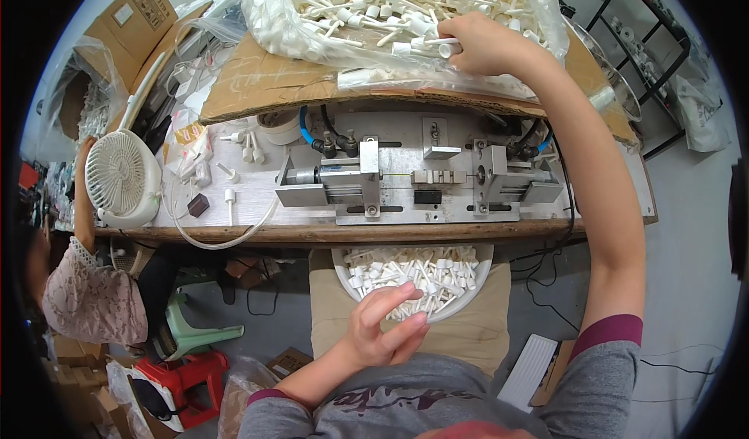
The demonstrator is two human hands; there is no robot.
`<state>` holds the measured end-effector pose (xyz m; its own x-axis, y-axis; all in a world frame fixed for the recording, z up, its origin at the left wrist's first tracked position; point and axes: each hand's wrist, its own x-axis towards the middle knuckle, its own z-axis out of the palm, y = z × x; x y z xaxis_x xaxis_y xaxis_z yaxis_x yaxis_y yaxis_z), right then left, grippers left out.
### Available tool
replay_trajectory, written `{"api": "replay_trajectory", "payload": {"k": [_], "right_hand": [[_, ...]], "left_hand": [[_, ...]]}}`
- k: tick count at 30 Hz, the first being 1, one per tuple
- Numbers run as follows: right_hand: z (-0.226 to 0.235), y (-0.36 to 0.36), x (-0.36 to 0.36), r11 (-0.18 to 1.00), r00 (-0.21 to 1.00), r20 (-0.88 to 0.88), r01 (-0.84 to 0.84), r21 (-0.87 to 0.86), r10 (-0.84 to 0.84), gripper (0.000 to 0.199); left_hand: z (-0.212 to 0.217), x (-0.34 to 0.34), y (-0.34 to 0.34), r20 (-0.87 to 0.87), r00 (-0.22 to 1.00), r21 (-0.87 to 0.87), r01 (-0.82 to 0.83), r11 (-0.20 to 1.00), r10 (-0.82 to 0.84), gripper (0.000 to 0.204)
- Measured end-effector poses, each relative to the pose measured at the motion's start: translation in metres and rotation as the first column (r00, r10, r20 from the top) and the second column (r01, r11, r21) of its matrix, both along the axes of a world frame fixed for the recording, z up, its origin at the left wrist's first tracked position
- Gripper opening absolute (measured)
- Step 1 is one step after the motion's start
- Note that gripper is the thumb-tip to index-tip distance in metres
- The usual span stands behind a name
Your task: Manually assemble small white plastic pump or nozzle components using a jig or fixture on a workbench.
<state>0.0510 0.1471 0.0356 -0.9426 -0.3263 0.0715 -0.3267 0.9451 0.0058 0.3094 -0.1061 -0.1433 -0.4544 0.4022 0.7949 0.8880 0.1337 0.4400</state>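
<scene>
Far ahead, my right hand [485, 45] reaches over a clear plastic bag [269, 14] heaped with white capped applicator sticks [374, 6]. Its fingers are closed on a white capped applicator stick [448, 49] at the near edge of the heap; part of it is hidden by the hand. My left hand [384, 328] is raised near the bowl, thumb and forefinger apart, with nothing between them. Below the table edge sits a round white bowl [473, 297] full of similar sticks [406, 271]. Between my hands stands a metal clamping fixture [433, 209] with two cylinders facing a small block [438, 177].
The bag rests on a cardboard sheet [265, 76] above the fixture. A white fan [122, 175], loose applicators [251, 149] and a hose [204, 244] are to the left. A co-worker's sleeved arm [90, 298] is at far left, near green [195, 330] and red [191, 384] stools.
</scene>
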Motion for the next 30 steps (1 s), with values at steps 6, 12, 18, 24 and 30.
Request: {"api": "replay_trajectory", "payload": {"k": [6, 12, 18, 24, 30], "right_hand": [[0.012, 0.012, 0.000, 0.999, 0.998, 0.043, -0.047, -0.003, 0.047, 0.029], [-0.008, 0.014, -0.033, 0.999, 0.999, 0.033, 0.030, -0.037, -0.029, 0.046], [-0.007, 0.019, -0.028, 0.981, 0.992, -0.064, 0.095, -0.168, -0.107, 0.024], [-0.011, 0.023, 0.047, 0.950, 0.784, -0.599, -0.289, -0.117, 0.164, 0.018], [-0.055, -0.034, 0.154, 0.836, 0.610, -0.645, -0.543, 0.083, 0.460, 0.047]], "left_hand": [[0.013, -0.009, 0.000, 0.028, 1.000, -0.028, 0.009, 1.000, -0.008, 0.079], [0.018, -0.009, 0.008, 0.029, 0.999, -0.004, 0.043, 0.999, -0.043, 0.081], [0.018, -0.009, -0.001, 0.010, 0.999, -0.011, 0.034, 0.999, -0.034, 0.077], [0.054, -0.053, -0.012, 0.181, 0.979, 0.005, -0.100, 0.995, 0.098, 0.055], [0.085, -0.095, 0.013, 0.546, 0.815, 0.251, 0.064, 0.966, -0.196, 0.052]]}}
